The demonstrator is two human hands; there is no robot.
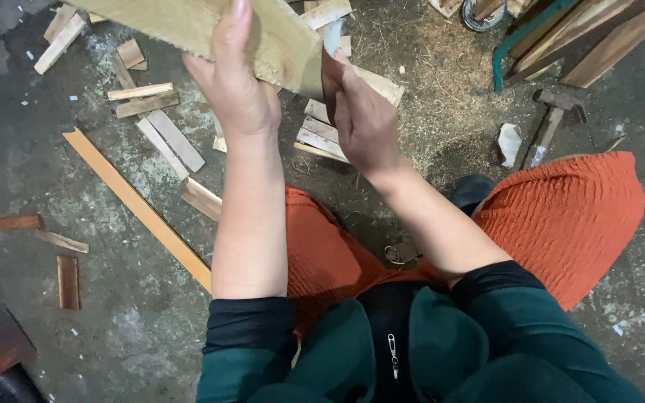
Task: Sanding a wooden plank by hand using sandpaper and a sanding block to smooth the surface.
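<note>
- Nearest, the person sat with orange-clad knees (561, 216) apart, both bare forearms raised over the concrete floor (76, 224).
- Higher up, the left hand (237, 86) was wrapped around the pale wooden board (188, 22), its fingers curled over the board's face near the cut end.
- Just beside it, the right hand (363, 123) pinched a dark sheet of sandpaper (330, 78) closed against that end of the board.
- Beyond, offcuts (162, 134) and a long orange strip (139, 205) lay scattered, with a hammer (554, 119) farther right.
</note>
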